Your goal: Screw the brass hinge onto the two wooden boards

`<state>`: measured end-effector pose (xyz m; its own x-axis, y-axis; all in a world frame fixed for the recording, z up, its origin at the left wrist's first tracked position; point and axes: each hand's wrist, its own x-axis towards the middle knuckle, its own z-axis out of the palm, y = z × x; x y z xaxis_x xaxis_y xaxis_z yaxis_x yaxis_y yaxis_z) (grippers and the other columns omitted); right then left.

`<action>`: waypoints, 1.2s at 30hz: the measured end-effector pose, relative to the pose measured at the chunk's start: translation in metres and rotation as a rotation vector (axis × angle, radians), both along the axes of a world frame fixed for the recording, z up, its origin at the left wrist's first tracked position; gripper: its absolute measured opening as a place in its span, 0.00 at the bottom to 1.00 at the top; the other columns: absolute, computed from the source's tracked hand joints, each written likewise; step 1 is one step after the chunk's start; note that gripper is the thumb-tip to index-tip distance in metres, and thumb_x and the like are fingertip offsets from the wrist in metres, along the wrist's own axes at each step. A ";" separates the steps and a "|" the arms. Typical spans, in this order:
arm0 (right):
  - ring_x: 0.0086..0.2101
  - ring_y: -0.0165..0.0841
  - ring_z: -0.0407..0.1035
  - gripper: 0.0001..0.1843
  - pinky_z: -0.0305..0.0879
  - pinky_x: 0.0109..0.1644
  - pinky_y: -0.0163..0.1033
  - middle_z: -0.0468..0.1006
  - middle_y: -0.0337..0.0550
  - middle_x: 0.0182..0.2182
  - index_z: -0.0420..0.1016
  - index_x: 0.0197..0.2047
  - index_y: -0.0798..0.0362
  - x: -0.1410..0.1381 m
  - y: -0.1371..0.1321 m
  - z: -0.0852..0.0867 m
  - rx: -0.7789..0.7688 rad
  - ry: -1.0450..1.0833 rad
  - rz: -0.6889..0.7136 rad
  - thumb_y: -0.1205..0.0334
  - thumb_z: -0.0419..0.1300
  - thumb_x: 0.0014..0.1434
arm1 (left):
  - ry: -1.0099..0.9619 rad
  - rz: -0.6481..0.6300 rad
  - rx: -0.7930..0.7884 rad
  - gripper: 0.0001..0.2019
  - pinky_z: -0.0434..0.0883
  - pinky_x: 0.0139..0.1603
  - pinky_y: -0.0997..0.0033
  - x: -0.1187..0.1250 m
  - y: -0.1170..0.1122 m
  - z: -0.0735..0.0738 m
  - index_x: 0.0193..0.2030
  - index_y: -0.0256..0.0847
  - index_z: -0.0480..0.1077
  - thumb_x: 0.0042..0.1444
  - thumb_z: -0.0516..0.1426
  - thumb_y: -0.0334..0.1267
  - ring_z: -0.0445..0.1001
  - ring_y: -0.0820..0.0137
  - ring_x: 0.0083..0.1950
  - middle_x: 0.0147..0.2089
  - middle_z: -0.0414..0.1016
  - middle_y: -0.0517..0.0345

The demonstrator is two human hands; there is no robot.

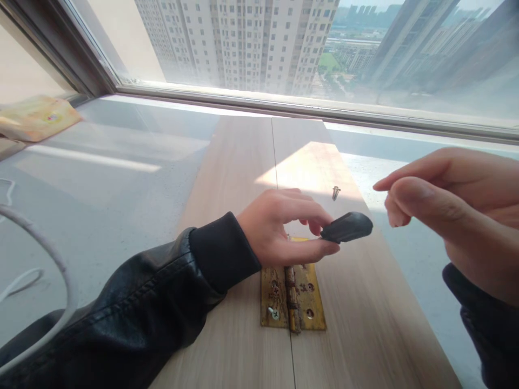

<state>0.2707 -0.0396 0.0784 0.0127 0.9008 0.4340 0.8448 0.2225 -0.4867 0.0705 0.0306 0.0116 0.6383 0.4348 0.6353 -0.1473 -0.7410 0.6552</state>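
My left hand [290,224] pinches a black handle [349,227] between thumb and fingers; it looks like a screwdriver's, with the shaft hidden. Below that hand lies a worn, brass-coloured hinge [317,319], its knuckle along the seam of two boards. The hand covers the hinge's far end. One loose-looking screw [274,313] sits tilted at the near left hole; another screw head [275,289] shows above it. Holes on the right leaf are visible. To the right, my right hand [454,210] hovers with fingers loosely bent, apart from the handle, nothing visible in it.
The pale wooden boards [227,346] rest on a white sill [121,140] before a window. Small screws [335,193] lie on the right board. A white cable [60,265] loops at left, and a yellowish soft pack [38,118] lies in the far left corner.
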 end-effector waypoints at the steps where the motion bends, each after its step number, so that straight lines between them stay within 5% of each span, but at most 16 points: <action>1: 0.22 0.30 0.62 0.21 0.54 0.26 0.40 0.72 0.39 0.21 0.73 0.26 0.48 0.004 0.003 0.001 -0.014 -0.013 -0.064 0.40 0.57 0.59 | -0.008 0.000 0.009 0.05 0.71 0.34 0.70 0.000 0.000 0.000 0.31 0.33 0.76 0.51 0.64 0.34 0.72 0.72 0.29 0.27 0.77 0.54; 5: 0.23 0.33 0.64 0.23 0.57 0.28 0.42 0.74 0.41 0.21 0.73 0.26 0.49 0.022 0.022 -0.010 -0.180 -0.101 -0.204 0.38 0.58 0.56 | 0.008 0.018 0.067 0.04 0.69 0.32 0.69 0.000 0.000 0.001 0.30 0.31 0.76 0.49 0.61 0.31 0.71 0.71 0.28 0.25 0.75 0.53; 9: 0.29 0.40 0.70 0.24 0.63 0.36 0.48 0.78 0.46 0.28 0.75 0.31 0.51 0.033 0.042 -0.044 -0.303 -0.119 -0.223 0.36 0.57 0.55 | 0.031 0.010 0.116 0.06 0.69 0.31 0.67 0.000 0.001 0.001 0.31 0.32 0.76 0.52 0.60 0.34 0.69 0.70 0.26 0.25 0.76 0.52; 13: 0.29 0.37 0.67 0.23 0.63 0.38 0.48 0.76 0.46 0.30 0.74 0.40 0.53 0.026 0.044 -0.061 -0.201 -0.125 -0.223 0.39 0.58 0.57 | 0.033 0.024 0.118 0.07 0.69 0.32 0.67 -0.001 0.001 0.001 0.31 0.32 0.76 0.52 0.60 0.35 0.70 0.70 0.27 0.26 0.77 0.51; 15: 0.27 0.34 0.64 0.21 0.62 0.35 0.44 0.74 0.42 0.27 0.75 0.34 0.52 0.018 0.037 -0.053 -0.172 -0.045 -0.115 0.41 0.56 0.60 | 0.035 0.023 0.115 0.08 0.69 0.32 0.67 -0.001 0.002 0.001 0.31 0.31 0.76 0.52 0.60 0.35 0.70 0.69 0.27 0.26 0.77 0.50; 19: 0.18 0.26 0.54 0.27 0.50 0.21 0.35 0.61 0.35 0.16 0.65 0.20 0.51 -0.004 0.014 -0.022 -0.137 0.012 0.328 0.45 0.51 0.65 | 0.022 0.015 0.111 0.08 0.69 0.32 0.68 -0.002 0.003 -0.001 0.34 0.31 0.78 0.52 0.60 0.35 0.71 0.70 0.28 0.26 0.77 0.51; 23: 0.21 0.25 0.60 0.16 0.57 0.24 0.34 0.68 0.36 0.22 0.73 0.34 0.53 -0.020 -0.001 -0.006 0.003 -0.163 0.454 0.48 0.58 0.62 | 0.007 -0.006 0.082 0.11 0.69 0.35 0.66 -0.002 0.003 -0.005 0.36 0.32 0.79 0.54 0.59 0.37 0.72 0.68 0.29 0.27 0.77 0.50; 26: 0.24 0.23 0.62 0.10 0.61 0.27 0.31 0.71 0.35 0.26 0.73 0.47 0.51 -0.020 -0.003 -0.003 -0.045 -0.134 0.556 0.58 0.57 0.64 | 0.052 -0.041 0.036 0.10 0.70 0.38 0.64 -0.005 0.003 -0.004 0.36 0.34 0.80 0.53 0.59 0.37 0.74 0.67 0.31 0.29 0.79 0.49; 29: 0.24 0.21 0.63 0.05 0.61 0.27 0.28 0.71 0.32 0.25 0.73 0.42 0.50 -0.016 -0.003 -0.002 -0.076 -0.127 0.575 0.60 0.58 0.64 | 0.059 -0.045 -0.094 0.10 0.72 0.42 0.65 -0.012 0.005 0.005 0.39 0.37 0.80 0.53 0.60 0.39 0.76 0.67 0.36 0.34 0.81 0.51; 36: 0.23 0.24 0.66 0.07 0.61 0.24 0.30 0.72 0.34 0.23 0.72 0.38 0.51 -0.019 -0.004 -0.003 -0.048 -0.171 0.516 0.57 0.58 0.64 | -0.149 0.422 -0.320 0.19 0.68 0.31 0.74 -0.030 0.016 0.031 0.34 0.36 0.78 0.65 0.49 0.42 0.74 0.74 0.31 0.27 0.78 0.56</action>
<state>0.2515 -0.0434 0.0752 -0.5037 0.7903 0.3489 0.6999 0.6100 -0.3715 0.0408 0.0468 0.0422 0.2794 0.8202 0.4993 0.0110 -0.5227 0.8525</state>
